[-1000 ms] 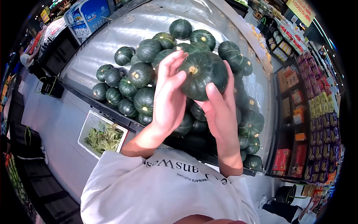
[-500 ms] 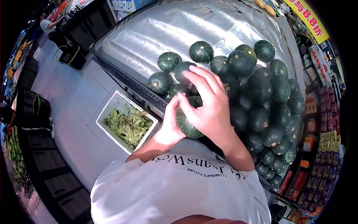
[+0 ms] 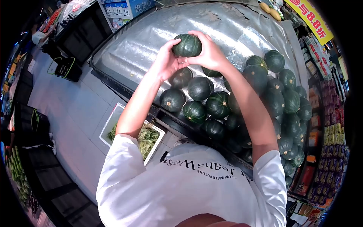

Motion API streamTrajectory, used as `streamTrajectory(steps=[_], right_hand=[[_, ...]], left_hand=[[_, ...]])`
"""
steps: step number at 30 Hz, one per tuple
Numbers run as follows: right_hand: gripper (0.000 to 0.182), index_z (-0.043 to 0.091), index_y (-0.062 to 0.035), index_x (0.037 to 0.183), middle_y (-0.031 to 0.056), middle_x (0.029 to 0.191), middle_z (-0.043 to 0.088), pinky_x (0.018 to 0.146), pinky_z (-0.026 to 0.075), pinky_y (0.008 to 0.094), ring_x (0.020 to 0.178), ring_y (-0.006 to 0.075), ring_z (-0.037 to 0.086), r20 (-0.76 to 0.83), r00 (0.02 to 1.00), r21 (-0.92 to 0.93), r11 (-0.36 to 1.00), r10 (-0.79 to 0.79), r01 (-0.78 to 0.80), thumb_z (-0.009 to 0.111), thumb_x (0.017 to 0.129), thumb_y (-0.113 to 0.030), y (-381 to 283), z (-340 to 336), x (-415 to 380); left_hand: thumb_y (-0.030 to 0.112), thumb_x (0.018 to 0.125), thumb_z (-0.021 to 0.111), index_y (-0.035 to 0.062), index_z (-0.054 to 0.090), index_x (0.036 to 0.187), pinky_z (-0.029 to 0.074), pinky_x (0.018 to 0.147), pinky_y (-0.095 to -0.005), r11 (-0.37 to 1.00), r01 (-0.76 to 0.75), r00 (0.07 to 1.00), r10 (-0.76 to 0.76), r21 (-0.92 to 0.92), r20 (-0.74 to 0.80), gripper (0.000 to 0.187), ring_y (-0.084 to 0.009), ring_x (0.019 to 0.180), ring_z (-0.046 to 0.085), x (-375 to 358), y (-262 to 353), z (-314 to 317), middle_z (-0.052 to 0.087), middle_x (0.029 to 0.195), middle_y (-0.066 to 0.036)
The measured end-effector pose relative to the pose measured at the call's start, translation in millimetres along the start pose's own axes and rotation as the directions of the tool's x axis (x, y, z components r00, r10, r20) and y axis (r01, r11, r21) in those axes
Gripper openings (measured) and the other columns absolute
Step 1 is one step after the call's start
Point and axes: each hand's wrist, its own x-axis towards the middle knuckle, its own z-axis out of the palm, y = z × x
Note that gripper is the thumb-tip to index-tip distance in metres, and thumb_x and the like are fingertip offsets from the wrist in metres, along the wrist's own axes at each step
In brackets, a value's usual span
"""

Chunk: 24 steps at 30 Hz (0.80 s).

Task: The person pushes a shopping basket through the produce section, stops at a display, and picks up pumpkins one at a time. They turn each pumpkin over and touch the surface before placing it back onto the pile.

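Between my two hands is a dark green squash point(image 3: 187, 45) with faint lighter stripes, held over the far part of the silver-lined display stand point(image 3: 140, 45). My left hand point(image 3: 166, 60) grips its left and lower side, the thumb up along its edge. On its right side my right hand point(image 3: 208, 53) curls its fingers over the top. Just below my hands lie several more round squashes point(image 3: 199, 88), one partly covered by my right wrist. A larger heap of squashes point(image 3: 291, 100) fills the right side of the stand, partly hidden behind my right forearm.
A white box point(image 3: 160, 138) of green leafy trimmings stands on the floor beside the stand, partly behind my left arm. Black baskets point(image 3: 68, 69) and a person point(image 3: 41, 38) are at the far left. Packaged goods point(image 3: 329, 162) line a shelf on the right. Yellow squashes point(image 3: 270, 11) lie at the back.
Both hands have moved forward from close to my body to farther over the stand, arms now stretched out, with a squash between them. The view has shifted slightly.
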Motion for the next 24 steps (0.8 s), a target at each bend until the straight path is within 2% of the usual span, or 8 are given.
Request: streamTrajectory(steps=[4,6,8,11,15,19,23,24], right_hand=[[0.081,0.046,-0.0103,0.130,0.0162,0.117,0.057,0.094,0.046,0.0379,0.108,0.0293,0.057,0.111,0.983,0.081,0.984,0.150,-0.159,0.083,0.060,-0.025,41.7,14.7,24.3],[0.071,0.048,-0.0045,0.128,0.0105,0.112,0.061,0.084,0.050,0.0320,0.101,0.0190,0.060,0.161,0.978,0.263,0.949,0.134,-0.174,0.082,0.069,-0.024,48.3,18.5,27.4],[0.064,0.048,-0.0064,0.127,0.0079,0.106,0.061,0.074,0.051,0.0287,0.091,0.0142,0.061,0.281,0.910,0.406,0.821,0.306,-0.401,0.077,0.076,-0.032,46.9,11.4,23.2],[0.060,0.048,-0.0084,0.127,0.0057,0.101,0.061,0.066,0.050,0.0271,0.081,0.0115,0.060,0.412,0.759,0.360,0.675,0.504,-0.644,0.069,0.082,-0.042,37.9,-0.6,34.2],[0.056,0.047,-0.0084,0.129,0.0066,0.102,0.060,0.070,0.050,0.0256,0.080,0.0121,0.060,0.377,0.781,0.509,0.594,0.497,-0.623,0.064,0.087,-0.042,34.2,-2.8,41.6],[0.057,0.044,-0.0059,0.129,0.0097,0.115,0.055,0.080,0.051,0.0312,0.098,0.0154,0.058,0.082,0.992,0.350,0.929,0.101,-0.123,0.072,0.083,-0.023,68.5,25.5,41.2],[0.063,0.045,-0.0112,0.120,0.0181,0.120,0.048,0.089,0.047,0.0430,0.107,0.0407,0.054,-0.113,0.992,0.036,0.998,0.062,-0.058,0.075,0.065,-0.017,60.1,39.6,18.0],[0.062,0.046,-0.0128,0.120,0.0167,0.122,0.047,0.089,0.046,0.0469,0.109,0.0389,0.054,-0.102,0.989,0.022,0.994,0.109,-0.107,0.074,0.064,-0.015,60.1,43.6,12.6]], left_hand=[[0.046,0.084,0.061,0.0057,0.048,0.121,0.045,0.083,-0.0343,0.883,0.001,0.978,0.096,0.468,-0.183,0.056,-0.0180,0.093,0.056,32.7,6.1,-25.2,0.056,0.108,-0.011],[0.044,0.084,0.062,0.0044,0.048,0.122,0.050,0.079,-0.0338,0.853,0.043,0.989,0.039,0.520,-0.145,0.057,-0.0198,0.089,0.059,24.7,18.0,-19.8,0.056,0.108,-0.012],[0.039,0.086,0.061,0.0040,0.048,0.123,0.054,0.073,-0.0323,0.849,0.016,0.995,0.036,0.527,-0.089,0.053,-0.0219,0.084,0.063,26.6,16.7,-25.8,0.055,0.109,-0.013],[0.036,0.091,0.055,0.0045,0.044,0.127,0.056,0.072,-0.0324,0.916,0.032,0.999,-0.014,0.401,-0.049,0.049,-0.0238,0.080,0.065,32.7,16.3,-37.4,0.053,0.111,-0.015],[0.038,0.090,0.057,0.0047,0.043,0.126,0.056,0.067,-0.0323,0.954,0.052,0.993,-0.017,0.297,-0.118,0.050,-0.0225,0.078,0.064,41.5,16.9,-33.4,0.053,0.108,-0.013],[0.033,0.090,0.059,0.0117,0.045,0.127,0.049,0.079,-0.0321,0.900,-0.037,0.977,0.123,0.435,-0.173,0.045,-0.0183,0.095,0.057,58.1,7.4,-26.0,0.052,0.115,-0.010],[0.016,0.085,0.064,0.0085,0.048,0.128,0.041,0.096,-0.0327,0.825,-0.286,0.956,0.277,0.487,0.093,0.047,-0.0200,0.113,0.048,79.7,-24.2,-50.3,0.051,0.119,-0.009],[0.010,0.081,0.065,0.0067,0.048,0.126,0.040,0.098,-0.0347,0.763,-0.349,0.936,0.313,0.543,0.162,0.048,-0.0211,0.114,0.049,80.2,-29.8,-49.9,0.051,0.121,-0.010]])
